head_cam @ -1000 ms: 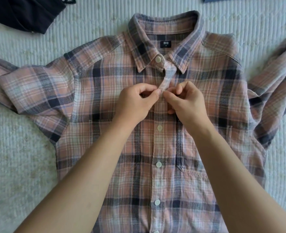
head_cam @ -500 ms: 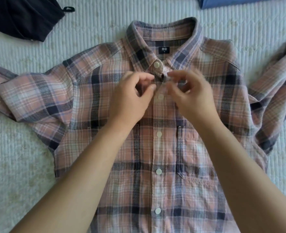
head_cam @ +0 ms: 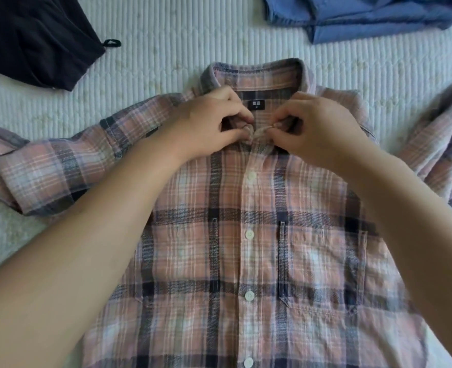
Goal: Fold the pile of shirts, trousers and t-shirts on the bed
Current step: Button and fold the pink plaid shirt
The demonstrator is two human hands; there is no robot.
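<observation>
Head view: a pink-and-navy plaid flannel shirt point(head_cam: 246, 235) lies face up and spread flat on the bed point(head_cam: 166, 35), which is covered by a white ribbed quilt. The shirt fills the centre and lower part of the frame, its collar point(head_cam: 256, 75) toward the top and its white buttons done up in a line down the placket. Its sleeves spread out to the left and right edges of the frame, the one at the left edge folded back on itself.

Both hands meet at the neck opening, just below the black label. The left hand point(head_cam: 206, 126) has its fingers curled, thumb and forefinger pinching the left side of the collar band. The right hand point(head_cam: 317, 131) is curled likewise, its fingertips pinching the right side of the band, with the two edges touching between the hands. Whether the top button is through its hole cannot be told.

A black garment point(head_cam: 33, 41) lies in the upper left corner, and a blue shirt point(head_cam: 378, 17) lies rumpled along the upper right edge, both apart from the plaid shirt.
</observation>
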